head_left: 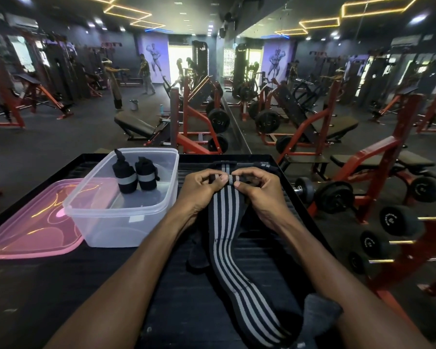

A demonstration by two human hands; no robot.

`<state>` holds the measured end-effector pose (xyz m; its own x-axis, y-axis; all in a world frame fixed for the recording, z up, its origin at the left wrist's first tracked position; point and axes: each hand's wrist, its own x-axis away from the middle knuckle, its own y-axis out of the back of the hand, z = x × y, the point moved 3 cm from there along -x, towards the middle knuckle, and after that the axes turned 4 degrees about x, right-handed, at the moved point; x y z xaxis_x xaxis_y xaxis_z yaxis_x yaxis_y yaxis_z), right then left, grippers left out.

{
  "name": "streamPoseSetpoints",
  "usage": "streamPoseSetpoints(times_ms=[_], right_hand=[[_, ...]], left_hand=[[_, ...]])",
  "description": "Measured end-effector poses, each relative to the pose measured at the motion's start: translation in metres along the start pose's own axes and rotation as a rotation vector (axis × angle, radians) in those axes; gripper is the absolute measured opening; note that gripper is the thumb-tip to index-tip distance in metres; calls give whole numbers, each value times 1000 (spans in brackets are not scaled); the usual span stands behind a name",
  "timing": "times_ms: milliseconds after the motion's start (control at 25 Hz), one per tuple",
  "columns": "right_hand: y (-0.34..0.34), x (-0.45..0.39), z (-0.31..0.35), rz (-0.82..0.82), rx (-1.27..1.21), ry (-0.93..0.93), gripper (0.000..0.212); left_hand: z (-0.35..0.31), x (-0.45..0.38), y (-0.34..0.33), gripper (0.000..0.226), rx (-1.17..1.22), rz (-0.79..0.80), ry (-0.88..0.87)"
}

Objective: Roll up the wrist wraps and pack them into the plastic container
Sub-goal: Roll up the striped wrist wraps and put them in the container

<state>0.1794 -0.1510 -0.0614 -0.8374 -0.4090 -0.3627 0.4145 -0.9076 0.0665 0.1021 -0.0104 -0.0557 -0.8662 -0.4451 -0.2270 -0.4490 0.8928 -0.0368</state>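
Note:
A long black wrist wrap with grey stripes (237, 268) lies stretched toward me on the black table (48, 285). Its far end is curled into a small roll, pinched by my left hand (202, 187) and my right hand (257, 190) together. To the left stands a clear plastic container (116, 222), open, with two rolled black wraps (134, 177) standing upright inside. Another striped wrap (224, 166) lies flat just beyond my fingers.
A pink translucent lid (28, 230) lies left of the container. A dark cloth piece (198, 255) rests beside the wrap. Dumbbells on a red rack (388, 222) stand close on the right. Benches, weight machines and several people fill the gym floor beyond.

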Motion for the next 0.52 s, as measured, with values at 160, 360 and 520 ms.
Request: streamPoseSetpoints(times_ms=[160,360,520], right_hand=[[-1,1,1,40,-49,-28,15],[0,3,6,0,-107,-17,24],[-1,3,5,24,-175,-94,16]], left_hand=[[0,0,1,14,33,-19,-26],[5,4,-9,31,370,46,297],[6,2,-6,18,199,-29,243]])
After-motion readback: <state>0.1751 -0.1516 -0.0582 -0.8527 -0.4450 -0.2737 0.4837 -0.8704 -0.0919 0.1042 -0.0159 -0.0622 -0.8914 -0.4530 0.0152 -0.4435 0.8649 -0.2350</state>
